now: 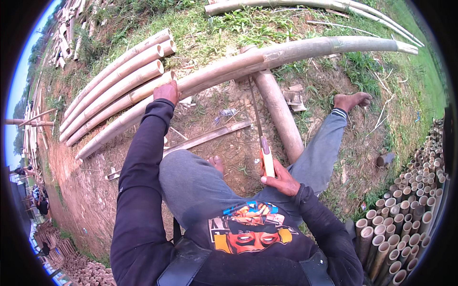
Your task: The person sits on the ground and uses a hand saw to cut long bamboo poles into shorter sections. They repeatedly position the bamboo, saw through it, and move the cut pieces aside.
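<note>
A long pale bamboo pole (pixel 296 51) lies across a thicker bamboo log (pixel 281 117) that serves as a rest. My left hand (pixel 166 92) presses down on the long pole, fingers closed over it. My right hand (pixel 281 178) grips the orange-and-cream handle of a hand saw (pixel 265 157). The saw's thin blade (pixel 255 107) runs up from the handle to the underside of the long pole near where it crosses the log. My bare feet (pixel 352 100) rest on the dirt on either side of the saw.
Several whole bamboo poles (pixel 119 71) lie stacked at the left. A split bamboo strip (pixel 205 137) lies on the ground. Cut short bamboo sections (pixel 405 214) are stacked on end at the lower right. More poles (pixel 334 7) lie on the grass at the top.
</note>
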A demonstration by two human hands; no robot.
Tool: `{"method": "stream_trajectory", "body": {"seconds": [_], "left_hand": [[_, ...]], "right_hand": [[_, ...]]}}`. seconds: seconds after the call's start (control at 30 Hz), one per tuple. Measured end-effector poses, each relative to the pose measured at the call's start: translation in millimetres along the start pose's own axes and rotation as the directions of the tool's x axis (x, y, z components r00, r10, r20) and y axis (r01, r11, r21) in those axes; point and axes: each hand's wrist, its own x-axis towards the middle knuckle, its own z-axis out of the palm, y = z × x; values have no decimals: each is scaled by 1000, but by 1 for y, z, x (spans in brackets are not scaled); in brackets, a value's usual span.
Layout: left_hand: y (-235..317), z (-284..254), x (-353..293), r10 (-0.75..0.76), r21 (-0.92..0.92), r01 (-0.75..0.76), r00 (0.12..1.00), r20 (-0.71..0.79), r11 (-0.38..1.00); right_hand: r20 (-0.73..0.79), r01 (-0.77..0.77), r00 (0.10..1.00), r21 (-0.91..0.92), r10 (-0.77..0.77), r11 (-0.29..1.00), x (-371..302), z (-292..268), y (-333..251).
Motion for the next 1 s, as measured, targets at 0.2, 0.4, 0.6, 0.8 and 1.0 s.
{"method": "stream_trajectory", "body": {"seconds": [0.2, 0.4, 0.6, 0.8, 1.0], "left_hand": [[-1, 9, 0, -10, -6, 9, 996, -91, 1000], [-2, 9, 2, -3, -5, 3, 997, -72, 1000], [-2, 8, 1, 22, 26, -21, 998, -59, 999], [-3, 6, 1, 22, 13, -22, 1000, -18, 1000], [-2, 6, -1, 14, 4, -14, 998, -53, 1000]], "right_hand": [[-167, -361, 895, 272, 413, 892, -15, 10, 0], [-194, -280, 948, -127, 253, 951, -43, -4, -28], [-108, -127, 987, -58, 120, 990, -77, -36, -70], [-456, 104, 879, -95, -136, 990, -45, -36, -43], [-627, 210, 680, -330, -380, 920, 28, -56, -11]]}}
